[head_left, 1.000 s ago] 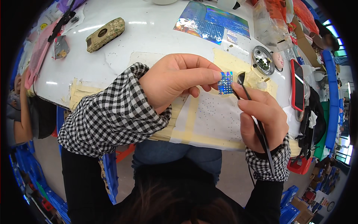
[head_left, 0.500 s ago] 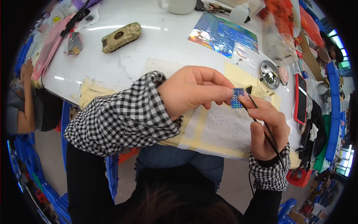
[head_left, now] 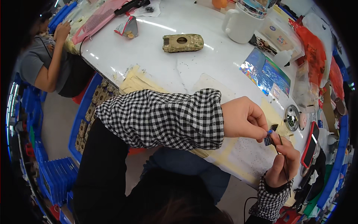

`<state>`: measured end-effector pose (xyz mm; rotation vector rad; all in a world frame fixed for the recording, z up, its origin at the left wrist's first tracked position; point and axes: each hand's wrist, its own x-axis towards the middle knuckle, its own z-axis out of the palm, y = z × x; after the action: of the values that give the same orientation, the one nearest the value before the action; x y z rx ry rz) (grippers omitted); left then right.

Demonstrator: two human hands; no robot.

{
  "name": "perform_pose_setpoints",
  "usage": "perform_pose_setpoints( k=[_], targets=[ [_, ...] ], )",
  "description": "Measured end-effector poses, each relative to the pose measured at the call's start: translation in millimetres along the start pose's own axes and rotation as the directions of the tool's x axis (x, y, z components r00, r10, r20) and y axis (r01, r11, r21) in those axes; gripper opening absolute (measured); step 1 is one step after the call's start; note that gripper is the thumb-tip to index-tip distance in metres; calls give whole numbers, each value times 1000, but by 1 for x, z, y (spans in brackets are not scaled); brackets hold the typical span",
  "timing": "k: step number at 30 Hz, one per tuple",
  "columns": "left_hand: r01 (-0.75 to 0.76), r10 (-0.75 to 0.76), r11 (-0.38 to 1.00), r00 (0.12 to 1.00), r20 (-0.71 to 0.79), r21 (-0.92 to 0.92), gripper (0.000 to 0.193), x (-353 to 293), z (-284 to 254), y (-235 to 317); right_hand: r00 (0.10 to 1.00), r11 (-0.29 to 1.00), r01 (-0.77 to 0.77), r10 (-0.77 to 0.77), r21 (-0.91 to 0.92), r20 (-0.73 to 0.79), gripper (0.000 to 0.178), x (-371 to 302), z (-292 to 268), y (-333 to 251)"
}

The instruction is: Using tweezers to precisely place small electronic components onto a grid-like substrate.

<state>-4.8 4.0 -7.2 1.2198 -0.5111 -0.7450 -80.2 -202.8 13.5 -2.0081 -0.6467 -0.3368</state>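
Note:
My left hand (head_left: 244,118) pinches a small dark-blue sheet (head_left: 267,140) dotted with rows of pale specks, a brighter blue bit at its top edge. Close against it is my right hand (head_left: 284,162), with thin black tweezers (head_left: 287,172) lying along its fingers and their tips beside the sheet. Whether the right fingertips also touch the sheet cannot be made out. Beneath both hands, a white paper (head_left: 238,155) edged with yellowish tape carries many tiny dark specks. Farther back on the table lies a camouflage-patterned model vehicle hull (head_left: 192,44) with a round hole in its top.
At the right are a round metal dish (head_left: 292,117) of small dark bits and a red-cased phone (head_left: 310,145). Shiny holographic sheets (head_left: 266,71) and a white mug (head_left: 238,26) stand farther back. A blue crate (head_left: 76,128) of similar hulls is at left, near a seated person (head_left: 43,67).
The view has swung left, so table things appear farther right. Both hands sit lower and farther right in the picture. The sheet, still pinched, now shows a darker face.

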Motion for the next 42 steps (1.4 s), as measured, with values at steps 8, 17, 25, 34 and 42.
perform_pose_setpoints(
  k=[8,17,25,34,42],
  targets=[
    [-20,19,979,1000,6,205,20,12,1,5,983,1000,10,-5,22,-184,28,-9,-2,6],
    [-25,41,991,992,-123,131,21,14,-9,2,981,965,99,-136,-243,-140,22,-5,-2,7],
    [63,-68,997,982,-177,-35,20,17,-17,10,987,960,145,-156,-239,-28,12,6,-10,11],
    [108,-115,993,975,-190,-48,17,12,-8,8,949,878,315,-294,-361,113,29,22,-7,6],
    [112,-112,994,983,-148,-10,18,8,-4,9,955,888,298,-282,-350,97,27,18,-3,10]
  ],
)
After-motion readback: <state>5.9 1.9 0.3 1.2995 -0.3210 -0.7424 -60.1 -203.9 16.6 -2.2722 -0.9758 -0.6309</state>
